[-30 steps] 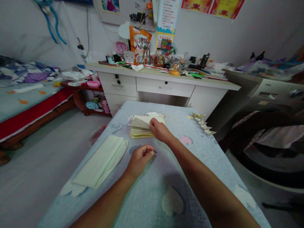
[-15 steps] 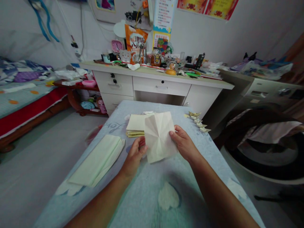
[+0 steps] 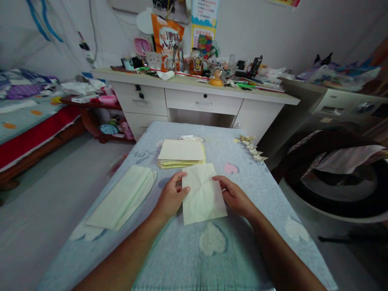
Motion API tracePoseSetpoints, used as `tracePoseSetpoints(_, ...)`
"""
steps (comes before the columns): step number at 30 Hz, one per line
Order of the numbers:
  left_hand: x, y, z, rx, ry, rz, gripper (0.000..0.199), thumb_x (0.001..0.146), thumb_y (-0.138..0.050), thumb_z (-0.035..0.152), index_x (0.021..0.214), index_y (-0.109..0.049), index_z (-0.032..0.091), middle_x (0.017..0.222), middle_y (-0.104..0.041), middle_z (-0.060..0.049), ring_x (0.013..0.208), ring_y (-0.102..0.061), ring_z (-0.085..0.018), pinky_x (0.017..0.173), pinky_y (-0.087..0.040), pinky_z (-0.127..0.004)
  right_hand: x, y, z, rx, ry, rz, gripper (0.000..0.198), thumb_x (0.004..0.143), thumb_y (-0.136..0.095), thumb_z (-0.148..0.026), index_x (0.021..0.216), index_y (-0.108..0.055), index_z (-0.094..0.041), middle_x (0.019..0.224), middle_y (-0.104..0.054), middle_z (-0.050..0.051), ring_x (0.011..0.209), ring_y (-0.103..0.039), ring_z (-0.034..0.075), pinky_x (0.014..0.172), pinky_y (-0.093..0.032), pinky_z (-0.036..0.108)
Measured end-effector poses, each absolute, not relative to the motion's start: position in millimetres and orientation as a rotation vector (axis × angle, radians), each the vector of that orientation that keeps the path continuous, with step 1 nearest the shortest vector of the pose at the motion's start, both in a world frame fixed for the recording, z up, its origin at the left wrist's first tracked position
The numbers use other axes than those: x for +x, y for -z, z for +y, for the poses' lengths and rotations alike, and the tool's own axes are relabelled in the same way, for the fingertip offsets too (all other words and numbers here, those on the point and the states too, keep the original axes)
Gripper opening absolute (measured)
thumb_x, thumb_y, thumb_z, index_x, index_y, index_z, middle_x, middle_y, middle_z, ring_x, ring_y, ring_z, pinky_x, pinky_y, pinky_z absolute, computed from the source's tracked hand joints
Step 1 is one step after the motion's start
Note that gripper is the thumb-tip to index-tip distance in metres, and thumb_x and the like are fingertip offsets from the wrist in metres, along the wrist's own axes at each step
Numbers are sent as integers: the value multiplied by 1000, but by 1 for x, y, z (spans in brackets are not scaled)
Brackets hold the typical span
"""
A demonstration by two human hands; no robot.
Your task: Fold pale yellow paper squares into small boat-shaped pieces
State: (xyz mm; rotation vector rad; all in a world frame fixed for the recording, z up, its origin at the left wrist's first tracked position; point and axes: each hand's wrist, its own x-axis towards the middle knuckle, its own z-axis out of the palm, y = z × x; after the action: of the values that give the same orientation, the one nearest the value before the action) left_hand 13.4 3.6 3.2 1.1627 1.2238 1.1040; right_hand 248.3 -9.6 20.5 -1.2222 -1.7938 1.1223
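Note:
A pale, creased sheet of paper [image 3: 202, 198] lies low over the cloth-covered table, with fold lines that meet near its middle. My left hand [image 3: 174, 196] grips its left edge, thumb on top and fingers partly beneath. At the upper right edge, my right hand [image 3: 235, 196] pinches the same sheet with its fingertips. Just beyond the sheet is a stack of paper [image 3: 182, 150], cream on top with yellowish layers below. A folded pale green paper bundle [image 3: 123, 198] rests to the left of my left hand.
Several small folded paper pieces [image 3: 253, 150] stand in a row at the table's far right. Behind the table is a white desk [image 3: 204, 103] crowded with objects. A front-loading washing machine [image 3: 333, 121] stands at the right, a bed [image 3: 36, 125] at the left.
The sheet has come down and nearer to me, lying flatter now, and both hands have moved with it. More of the paper stack shows. The view has tipped slightly downward.

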Motion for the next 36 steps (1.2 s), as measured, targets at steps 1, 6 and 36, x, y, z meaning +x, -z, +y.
tracePoseSetpoints(1, 13, -3, 4, 1174, -1075, 1252, 48, 70, -65, 25, 116, -53, 18, 89, -65, -3, 59, -60, -11, 53, -44, -20, 250, -19, -10, -1205, -1069, -1853, 44, 85, -38, -10, 125, -48, -24, 103, -64, 3, 91, -60, 15, 81, -47, 30)
tracePoseSetpoints(6, 13, -8, 2, 1100, -1046, 1265, 45, 69, -65, 29, 110, -58, 13, 72, -63, 0, 60, -60, -13, 54, -43, -21, 250, -10, -10, -1294, -465, -2139, 42, 87, -54, -24, 129, -54, -26, 110, -56, 8, 102, -51, 22, 91, -44, 39)
tracePoseSetpoints(36, -10, -38, -3, 2181, -342, 773, 29, 89, -54, 32, 115, -65, 27, 133, -58, -3, 141, -28, -24, 115, -19, -45, 260, -43, -34, -1126, -666, -2507, 45, 82, -63, -26, 126, -56, -20, 127, -61, 12, 122, -51, 27, 101, -35, 45)
